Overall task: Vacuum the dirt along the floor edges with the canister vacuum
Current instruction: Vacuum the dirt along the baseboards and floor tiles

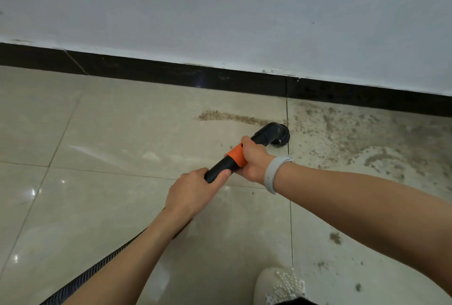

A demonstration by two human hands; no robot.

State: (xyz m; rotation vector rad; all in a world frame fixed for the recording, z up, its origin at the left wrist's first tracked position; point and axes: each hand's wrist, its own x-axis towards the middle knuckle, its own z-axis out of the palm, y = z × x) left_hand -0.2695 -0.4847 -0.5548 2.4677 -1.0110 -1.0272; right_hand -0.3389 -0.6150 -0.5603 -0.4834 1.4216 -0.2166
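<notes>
Both my hands wrapped on the rigid wand (220, 166), left hand (193, 188) rear, right hand (254, 158) at the orange collar; light, hose (97, 268) drags, brush head (278, 134) at floor-edge dirt (230, 117).

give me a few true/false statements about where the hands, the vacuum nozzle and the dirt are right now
1. Both hands hold the vacuum wand. True: the left hand grips the black tube and the right hand grips at the orange collar.
2. The brush nozzle is pressed against the black baseboard. False: it sits on the floor tile, apart from the baseboard.
3. Most of the loose dirt lies right of the nozzle. True; a thin dirt streak also runs left of it.
4. The hose trails toward the upper right. False: it runs to the lower left, under the left forearm.
5. The left wrist wears a band. False: the pale wristband is on the right wrist.
</notes>
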